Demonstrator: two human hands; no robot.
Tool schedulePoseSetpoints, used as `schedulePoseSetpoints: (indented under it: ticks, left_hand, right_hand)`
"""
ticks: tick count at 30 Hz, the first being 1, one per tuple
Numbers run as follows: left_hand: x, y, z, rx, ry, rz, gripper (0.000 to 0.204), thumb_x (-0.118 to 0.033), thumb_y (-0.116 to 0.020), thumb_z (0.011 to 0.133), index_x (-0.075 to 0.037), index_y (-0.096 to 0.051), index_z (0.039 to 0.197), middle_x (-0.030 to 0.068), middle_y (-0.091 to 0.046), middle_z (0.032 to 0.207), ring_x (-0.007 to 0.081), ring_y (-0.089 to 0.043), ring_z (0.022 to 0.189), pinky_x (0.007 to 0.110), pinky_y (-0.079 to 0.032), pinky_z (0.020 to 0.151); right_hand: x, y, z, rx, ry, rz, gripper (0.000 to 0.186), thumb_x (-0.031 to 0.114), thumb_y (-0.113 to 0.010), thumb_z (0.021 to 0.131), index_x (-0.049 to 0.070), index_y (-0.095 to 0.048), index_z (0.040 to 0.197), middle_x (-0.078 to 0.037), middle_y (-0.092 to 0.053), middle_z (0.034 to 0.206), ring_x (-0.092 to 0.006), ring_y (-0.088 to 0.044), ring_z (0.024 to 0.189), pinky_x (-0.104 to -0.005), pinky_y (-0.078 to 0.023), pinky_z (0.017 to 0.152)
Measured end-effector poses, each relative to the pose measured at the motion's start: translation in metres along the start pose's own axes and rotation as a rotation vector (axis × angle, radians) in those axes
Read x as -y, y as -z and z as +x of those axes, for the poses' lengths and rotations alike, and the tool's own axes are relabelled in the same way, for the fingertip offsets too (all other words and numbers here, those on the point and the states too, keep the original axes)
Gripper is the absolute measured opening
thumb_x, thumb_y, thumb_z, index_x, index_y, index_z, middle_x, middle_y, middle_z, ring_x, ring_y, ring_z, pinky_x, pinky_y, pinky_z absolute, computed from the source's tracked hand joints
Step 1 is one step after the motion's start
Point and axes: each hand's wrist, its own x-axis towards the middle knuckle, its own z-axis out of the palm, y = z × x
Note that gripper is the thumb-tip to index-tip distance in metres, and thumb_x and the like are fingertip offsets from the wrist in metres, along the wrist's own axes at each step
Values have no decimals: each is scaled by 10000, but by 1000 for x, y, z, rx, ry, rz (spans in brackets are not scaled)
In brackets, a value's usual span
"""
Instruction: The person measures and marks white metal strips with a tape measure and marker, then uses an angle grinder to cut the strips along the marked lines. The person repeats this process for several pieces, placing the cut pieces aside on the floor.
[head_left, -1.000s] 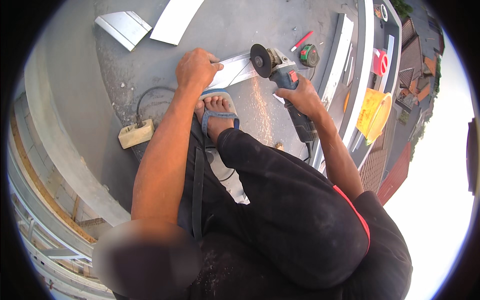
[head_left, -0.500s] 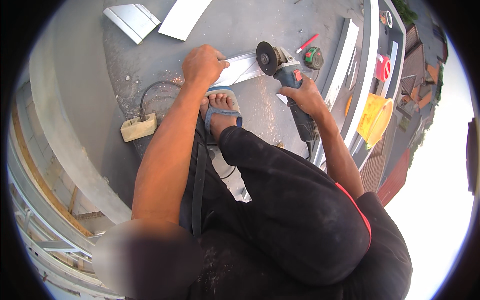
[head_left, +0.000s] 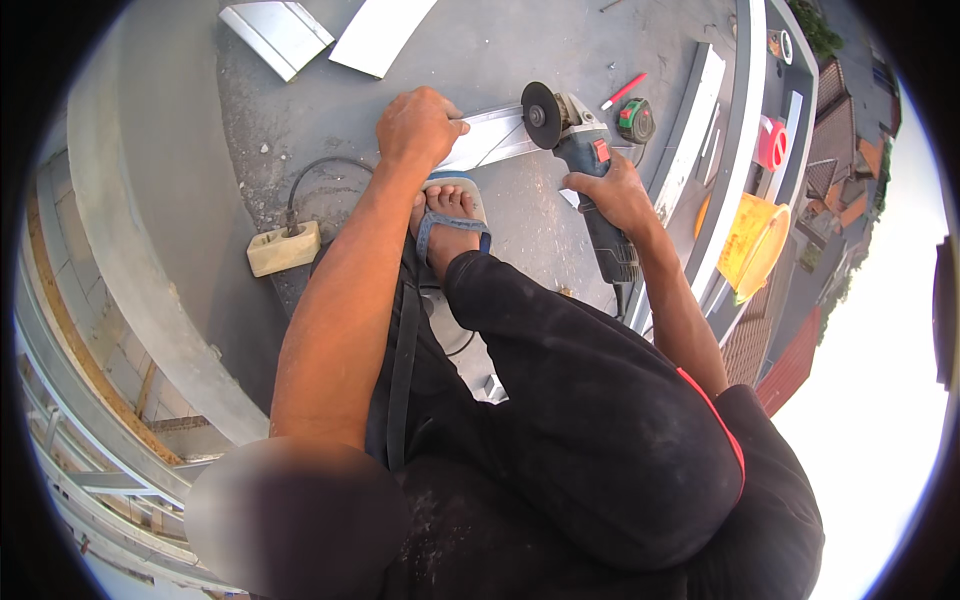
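Note:
My left hand [head_left: 418, 130] grips the near end of a flat silver metal strip [head_left: 480, 138], with my sandalled foot [head_left: 450, 225] beside it at that end. My right hand [head_left: 615, 190] is closed on the body of an angle grinder [head_left: 585, 150], whose black disc [head_left: 540, 115] sits over the far end of the strip. A few faint sparks show on the grey floor below it. A red marker [head_left: 624, 91] and a green-and-black tape measure [head_left: 635, 120] lie to the right of the grinder's head.
Two cut metal pieces [head_left: 275, 38] [head_left: 380, 35] lie at the top left. A socket block [head_left: 283, 250] with a plugged cable is at left. Long white profiles [head_left: 690, 120], a red container [head_left: 770, 142] and a yellow bucket [head_left: 748, 245] line the right ledge, rooftops beyond. A curved edge runs left.
The whole view has shifted, so both hands, strip and grinder appear slightly higher and further right. The stream of sparks under the grinder has thinned to a few faint specks.

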Motion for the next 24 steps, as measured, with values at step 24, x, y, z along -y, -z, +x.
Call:
schedulePoseSetpoints:
  ticks: [24]
  left_hand:
    - [-27, 2, -10, 132, -335, 300, 522, -126, -929, 847, -9, -695, 1299, 212, -729, 1270, 428, -690, 1230, 508, -569, 1060]
  right_hand:
    - [9, 50, -66, -94, 13, 385, 543, 240, -862, 858, -63, -689, 1274, -128, -758, 987, -200, -742, 843, -378, -613, 796]
